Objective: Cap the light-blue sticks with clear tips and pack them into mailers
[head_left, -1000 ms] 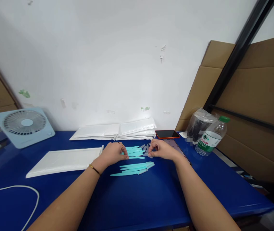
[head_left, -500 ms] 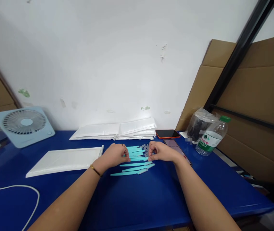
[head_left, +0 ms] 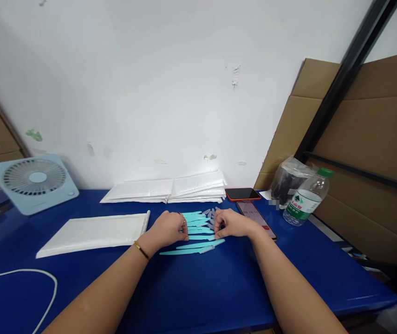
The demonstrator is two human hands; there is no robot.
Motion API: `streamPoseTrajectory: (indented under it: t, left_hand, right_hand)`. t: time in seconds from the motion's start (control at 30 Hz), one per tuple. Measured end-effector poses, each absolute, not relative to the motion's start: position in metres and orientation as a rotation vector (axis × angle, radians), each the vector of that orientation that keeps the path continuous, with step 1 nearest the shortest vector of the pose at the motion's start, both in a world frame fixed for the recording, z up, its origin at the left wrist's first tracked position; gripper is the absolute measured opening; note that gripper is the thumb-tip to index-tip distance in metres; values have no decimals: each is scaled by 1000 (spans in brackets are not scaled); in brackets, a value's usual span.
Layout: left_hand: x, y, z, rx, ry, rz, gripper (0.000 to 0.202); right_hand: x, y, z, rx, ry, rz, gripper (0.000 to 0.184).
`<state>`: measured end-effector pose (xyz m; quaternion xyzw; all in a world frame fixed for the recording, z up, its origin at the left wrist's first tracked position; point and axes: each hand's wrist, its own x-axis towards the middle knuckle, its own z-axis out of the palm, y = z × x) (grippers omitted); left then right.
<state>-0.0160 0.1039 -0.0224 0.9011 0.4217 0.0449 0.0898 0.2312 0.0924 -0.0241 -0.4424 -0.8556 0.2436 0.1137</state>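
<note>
Several turquoise eyebrow razors (head_left: 194, 251) lie side by side on the blue table, handles to the left and blades to the right. My left hand (head_left: 168, 228) is closed in a pinch at the handle end of one razor (head_left: 201, 237). My right hand (head_left: 232, 222) pinches at the blade end of that same razor; whether a cap sits between these fingertips is hidden. Two razors lie nearer to me, and the nearest has a clear cap (head_left: 207, 249) on its blade. Small clear-grey caps (head_left: 209, 213) are heaped beyond the razors, partly behind my right hand.
White padded mailers (head_left: 139, 189) are stacked along the wall, and another white mailer (head_left: 94, 234) lies left. Two phones, one red-edged (head_left: 243, 194) and one lit (head_left: 254, 214), lie right, near a water bottle (head_left: 306, 199) and a bagged item (head_left: 287, 181). A blue fan (head_left: 38, 181) stands left.
Both hands have moved slightly towards me, from one eyebrow razor to the neighbouring nearer one. The razor they were at now lies in the row behind them.
</note>
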Motion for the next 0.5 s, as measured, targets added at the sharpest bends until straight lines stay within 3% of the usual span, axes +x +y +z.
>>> streamPoseTrajectory:
  t: [0.3, 0.4, 0.5]
  left_hand:
    - [-30, 110, -12, 2640, 1437, 227, 22]
    - [-25, 104, -11, 2616, 1319, 198, 29]
    - [-18, 99, -16, 2615, 1200, 95, 25]
  right_hand:
    - [248, 94, -19, -1424, -2259, 638, 23]
    - [247, 90, -17, -1369, -2384, 731, 27]
    - [241, 88, -21, -1322, -2511, 782, 25]
